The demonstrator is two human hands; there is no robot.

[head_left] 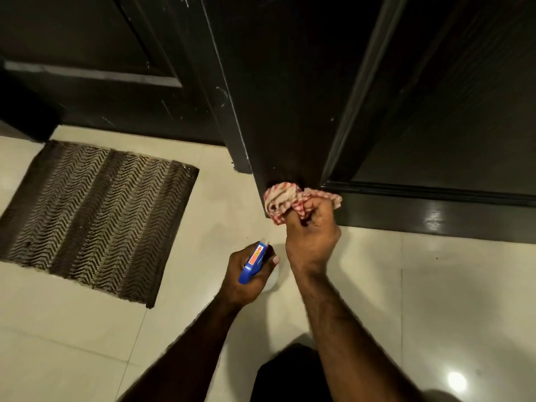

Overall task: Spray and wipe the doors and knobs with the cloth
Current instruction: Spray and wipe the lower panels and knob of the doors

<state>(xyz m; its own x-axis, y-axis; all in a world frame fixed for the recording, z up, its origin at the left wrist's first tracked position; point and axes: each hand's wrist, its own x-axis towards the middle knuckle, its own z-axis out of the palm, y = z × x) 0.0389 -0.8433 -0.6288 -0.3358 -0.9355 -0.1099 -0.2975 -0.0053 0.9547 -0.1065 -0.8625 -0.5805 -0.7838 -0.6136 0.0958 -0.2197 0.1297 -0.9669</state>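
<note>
The right hand [311, 236] has its grip closed around a red-checked cloth [287, 198], pressing it against the dark door's [290, 111] bottom edge. The left hand [249, 274] grips a blue-topped spray bottle [253, 262] just beside it, above the tiled floor [203, 221].

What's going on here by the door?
A person is cleaning a dark door. The right hand grips a red checked cloth bunched against the bottom end of the door, near the floor. The left hand holds a blue spray bottle just beside it. A patterned mat lies on the tiles to the left.
</note>
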